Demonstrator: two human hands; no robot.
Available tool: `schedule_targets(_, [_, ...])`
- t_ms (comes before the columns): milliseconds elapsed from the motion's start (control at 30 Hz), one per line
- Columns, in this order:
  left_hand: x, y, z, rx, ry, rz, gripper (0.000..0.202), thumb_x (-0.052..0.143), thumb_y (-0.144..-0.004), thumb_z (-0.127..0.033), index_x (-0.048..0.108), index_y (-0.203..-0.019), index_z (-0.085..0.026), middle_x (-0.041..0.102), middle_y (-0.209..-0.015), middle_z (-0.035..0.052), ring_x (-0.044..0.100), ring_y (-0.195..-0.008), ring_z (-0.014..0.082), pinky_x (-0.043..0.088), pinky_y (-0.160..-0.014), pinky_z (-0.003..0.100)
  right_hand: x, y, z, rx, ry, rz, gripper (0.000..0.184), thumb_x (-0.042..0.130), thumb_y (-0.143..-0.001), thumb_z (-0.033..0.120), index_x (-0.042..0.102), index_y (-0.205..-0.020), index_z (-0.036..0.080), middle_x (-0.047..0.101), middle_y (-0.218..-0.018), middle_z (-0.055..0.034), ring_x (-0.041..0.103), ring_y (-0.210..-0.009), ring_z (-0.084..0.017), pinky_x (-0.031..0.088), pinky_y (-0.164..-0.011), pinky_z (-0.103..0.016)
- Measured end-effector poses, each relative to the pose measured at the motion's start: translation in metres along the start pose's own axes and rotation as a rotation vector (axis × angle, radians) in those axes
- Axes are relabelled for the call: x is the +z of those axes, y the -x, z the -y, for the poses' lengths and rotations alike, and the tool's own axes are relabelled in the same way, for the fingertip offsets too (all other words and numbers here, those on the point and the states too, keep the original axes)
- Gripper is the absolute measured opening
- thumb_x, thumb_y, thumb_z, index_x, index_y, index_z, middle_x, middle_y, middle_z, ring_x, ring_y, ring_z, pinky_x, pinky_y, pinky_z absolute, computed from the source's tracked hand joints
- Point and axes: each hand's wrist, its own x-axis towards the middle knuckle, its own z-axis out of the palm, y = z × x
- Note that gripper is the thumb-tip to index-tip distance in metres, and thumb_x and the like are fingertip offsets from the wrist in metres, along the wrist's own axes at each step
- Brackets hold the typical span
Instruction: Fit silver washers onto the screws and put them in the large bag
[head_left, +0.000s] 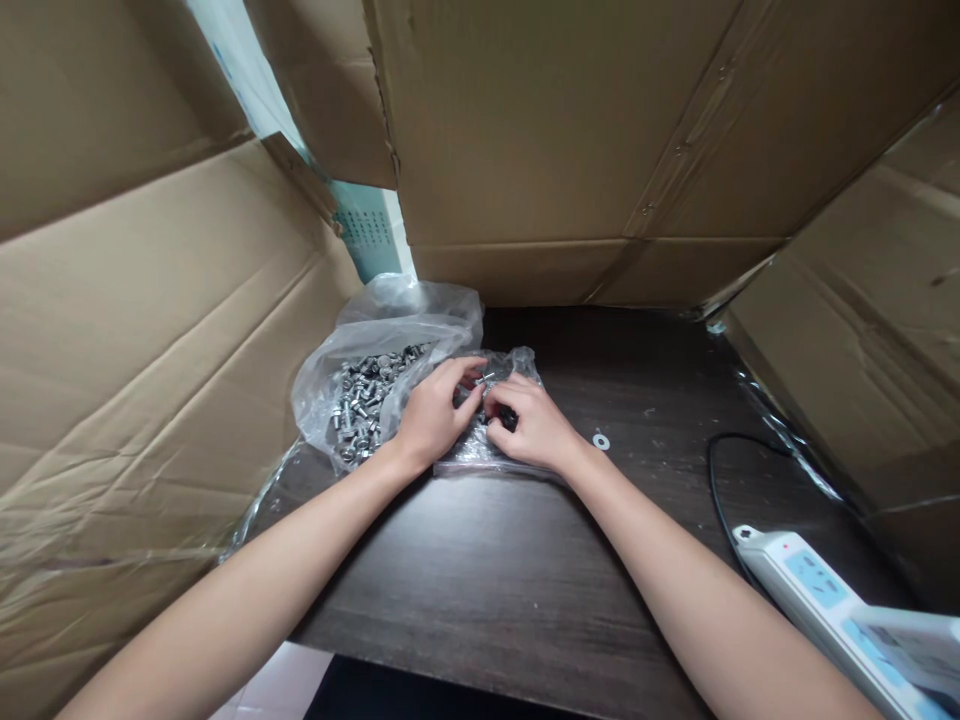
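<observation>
Silvery small screw (487, 377) lies just right of the left hand's (436, 410) bent, parted fingertips, nearer these than the right hand's (531, 418) curled fingers; axis roughly along the table's (480, 570) near edge, grip on either side unclear. Clear plastic bag (472, 458) beneath; bagged hex bolts (364, 400) toward the far-left corner.

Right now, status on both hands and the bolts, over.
Left hand, right hand close together over clear plastic; grips unclear. Bolts piled in open bag, left of hands. White washer near right wrist.
</observation>
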Motion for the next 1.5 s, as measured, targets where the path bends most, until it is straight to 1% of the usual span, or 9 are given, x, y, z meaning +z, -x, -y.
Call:
schedule_targets(133, [-0.0005,-0.0005,-0.0006,0.004,0.002,-0.004,0.031,0.063,-0.091,-0.011,0.063,-0.121,-0.017,0.071,-0.108,0.0065,0.070,-0.093,0.0178,0.057,-0.087,0.033,0.0005,-0.0013,-0.0004,0.117,-0.062,-0.103,0.008,0.056,-0.076,0.014,0.059,-0.078,0.021,0.064,-0.075,-0.0014,0.053,-0.075,-0.019,0.039,-0.076,-0.032])
schedule_targets(200, [-0.0006,-0.0003,-0.0011,0.002,0.001,-0.004,0.030,0.063,-0.091,-0.011,0.063,-0.121,-0.017,0.070,-0.108,0.0064,0.070,-0.093,0.0177,0.057,-0.087,0.033,0.0005,-0.0015,-0.0009,0.158,-0.045,-0.116,0.008,0.057,-0.076,0.016,0.062,-0.080,0.020,0.065,-0.077,-0.0013,0.055,-0.076,-0.019,0.038,-0.078,-0.033])
schedule_targets(367, [-0.0002,0.0002,-0.0016,-0.007,-0.001,-0.009,0.028,0.064,-0.092,-0.012,0.063,-0.119,-0.018,0.071,-0.108,0.0060,0.069,-0.093,0.0175,0.057,-0.086,0.032,0.0014,-0.0002,-0.0020,0.112,0.066,-0.052,0.003,0.061,-0.071,0.018,0.062,-0.073,0.019,0.062,-0.079,-0.0030,0.054,-0.085,-0.022,0.032,-0.079,-0.036])
schedule_targets(467, [-0.0003,-0.0001,-0.0020,-0.007,-0.005,-0.011,0.027,0.064,-0.092,-0.012,0.064,-0.118,-0.018,0.071,-0.108,0.0056,0.070,-0.091,0.0172,0.057,-0.085,0.032,0.0018,0.0000,-0.0007,0.126,0.123,-0.009,0.003,0.063,-0.072,0.020,0.063,-0.074,0.019,0.061,-0.083,-0.0045,0.052,-0.088,-0.024,0.030,-0.079,-0.036])
schedule_targets(567, [-0.0006,-0.0005,-0.0027,-0.006,-0.017,-0.013,0.025,0.064,-0.092,-0.013,0.064,-0.116,-0.018,0.071,-0.107,0.0052,0.070,-0.090,0.0171,0.057,-0.085,0.032,0.0017,-0.0006,0.0009,0.152,0.151,0.025,0.003,0.063,-0.074,0.022,0.063,-0.074,0.019,0.061,-0.085,-0.0043,0.051,-0.089,-0.024,0.029,-0.079,-0.036])
schedule_targets(867, [-0.0010,0.0001,-0.0030,-0.010,-0.027,-0.016,0.025,0.065,-0.091,-0.012,0.064,-0.115,-0.018,0.071,-0.107,0.0041,0.069,-0.089,0.0163,0.056,-0.085,0.031,0.0003,-0.0014,0.0036,0.144,0.167,0.047,0.002,0.061,-0.075,0.019,0.059,-0.074,0.019,0.063,-0.083,-0.0026,0.049,-0.091,-0.024,0.027,-0.078,-0.036])
schedule_targets(1067, [0.0000,-0.0001,-0.0024,-0.022,-0.012,-0.010,0.025,0.064,-0.091,-0.011,0.064,-0.115,-0.018,0.071,-0.107,0.0044,0.069,-0.090,0.0165,0.056,-0.083,0.030,-0.0018,-0.0028,0.0044,0.172,0.183,0.074,0.002,0.063,-0.075,0.021,0.063,-0.077,0.019,0.063,-0.087,-0.0033,0.049,-0.094,-0.025,0.027,-0.079,-0.037])
schedule_targets(1300, [-0.0006,-0.0006,-0.0041,-0.026,-0.024,-0.015,0.024,0.064,-0.091,-0.011,0.065,-0.114,-0.018,0.071,-0.106,0.0039,0.069,-0.087,0.0156,0.056,-0.080,0.029,-0.0041,-0.0033,0.0042,0.192,0.172,0.146,0.003,0.061,-0.077,0.019,0.063,-0.079,0.019,0.062,-0.090,-0.0042,0.048,-0.097,-0.025,0.027,-0.079,-0.038])
schedule_targets(1500, [-0.0005,-0.0014,-0.0051,-0.015,-0.028,-0.026,0.023,0.064,-0.091,-0.010,0.065,-0.112,-0.017,0.070,-0.103,0.0040,0.068,-0.085,0.0156,0.056,-0.080,0.029,-0.0042,-0.0036,0.0068,0.165,0.160,0.127,0.002,0.061,-0.076,0.017,0.060,-0.076,0.019,0.063,-0.084,-0.0035,0.047,-0.093,-0.024,0.027,-0.080,-0.038])
